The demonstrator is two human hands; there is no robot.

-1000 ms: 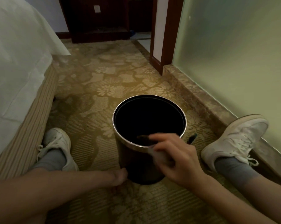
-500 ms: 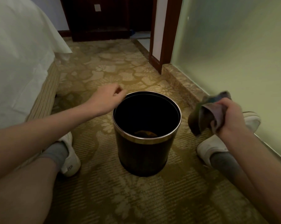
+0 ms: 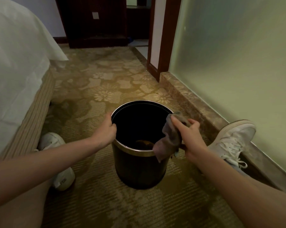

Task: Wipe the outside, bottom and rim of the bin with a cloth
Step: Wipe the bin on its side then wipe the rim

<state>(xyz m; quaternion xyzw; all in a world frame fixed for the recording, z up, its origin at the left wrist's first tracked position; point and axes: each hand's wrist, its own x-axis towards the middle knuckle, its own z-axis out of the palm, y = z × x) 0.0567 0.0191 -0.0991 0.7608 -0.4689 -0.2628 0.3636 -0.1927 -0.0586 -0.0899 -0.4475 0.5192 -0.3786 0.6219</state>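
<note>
**Left hand braces the rim, right hand holds the cloth at the rim**

Left hand (image 3: pixel 106 129) grips the rim (image 3: pixel 132 149) of the bin (image 3: pixel 139 168), with fingers hooked over the edge into the opening and the palm on the outer wall. I read that as a brace, so the bin won't spin or tip when the far side gets rubbed. Right hand (image 3: pixel 188 139) is closed around a bunched cloth (image 3: pixel 170 137), thumb on top, holding it at the opposite side of the rim. A loose corner hangs below the hand over the outer wall. I can't tell whether the cloth actually presses on the metal. My call is that this is the rim wipe. The bin stands upright, so the bottom can't be reached yet.

The bin sits between the two hands. It is round and straight-walled, with a dark glossy body and a thin bright metal band at the rim. That surface is hard and smooth and should wipe easily. The inside is black, with a brownish scrap (image 3: pixel 143 143) at the bottom that I can't identify. The cloth is grey-mauve, soft, limp and crumpled.

The carpet (image 3: pixel 106 89) under everything is tan and low-pile, patterned with flowers and ribs. The left shoe (image 3: pixel 56 160) is outboard of the left forearm, and the right shoe (image 3: pixel 232 139) is just outboard of the right hand. Both are white and laced. Past the right hand, a mottled stone ledge (image 3: pixel 196 102) runs under a pale frosted panel (image 3: pixel 237 55). Well outboard of the left hand is a bed (image 3: pixel 15 71), with a white sheet over a striped base.
</note>
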